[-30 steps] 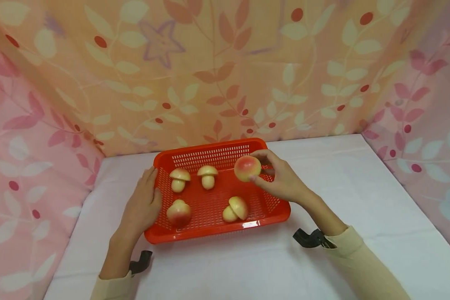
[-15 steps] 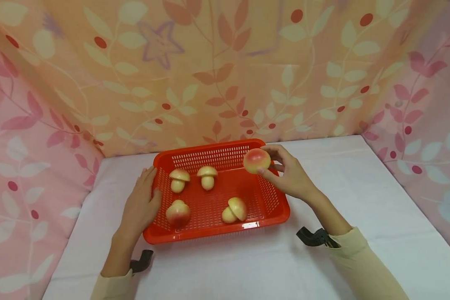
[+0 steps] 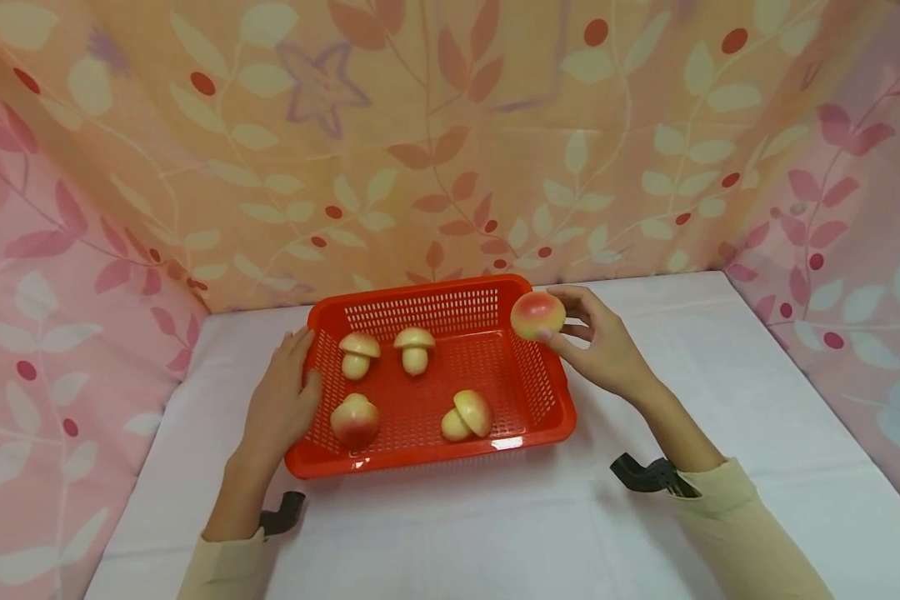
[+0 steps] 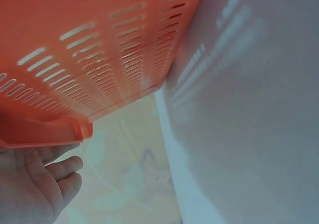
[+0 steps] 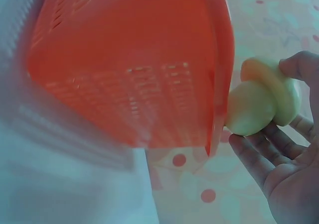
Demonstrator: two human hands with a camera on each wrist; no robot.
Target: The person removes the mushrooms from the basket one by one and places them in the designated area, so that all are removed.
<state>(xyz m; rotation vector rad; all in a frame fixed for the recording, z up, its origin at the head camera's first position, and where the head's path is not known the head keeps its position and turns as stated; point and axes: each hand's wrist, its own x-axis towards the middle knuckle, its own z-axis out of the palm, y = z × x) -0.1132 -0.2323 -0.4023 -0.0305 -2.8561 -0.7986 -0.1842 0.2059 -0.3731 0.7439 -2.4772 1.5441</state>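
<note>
Orange and pink cloth, printed with leaves and red dots, screens the back and sides of your white-covered bench. On it stands a red plastic basket with slotted walls. Four glossy toy mushrooms lie inside: two toward the back left, stalks pointing your way; one at the front left, reddish cap toward you; one at the front, right of centre, tipped on its side.

A fifth toy mushroom is raised at the basket's far right corner, pinched between the thumb and fingers of your right hand. Its blushed cap faces up; from the right wrist, its stalk shows close by the rim, though you cannot tell whether they touch. Your left hand rests along the left rim, fingers fairly straight, clamped on nothing.

To manage this well, pinch the cap evenly, since its smooth skin may slip. Give the stalk clearance from the rim so it does not catch, and press lightly with your left hand so a bump should not slide the basket.
</note>
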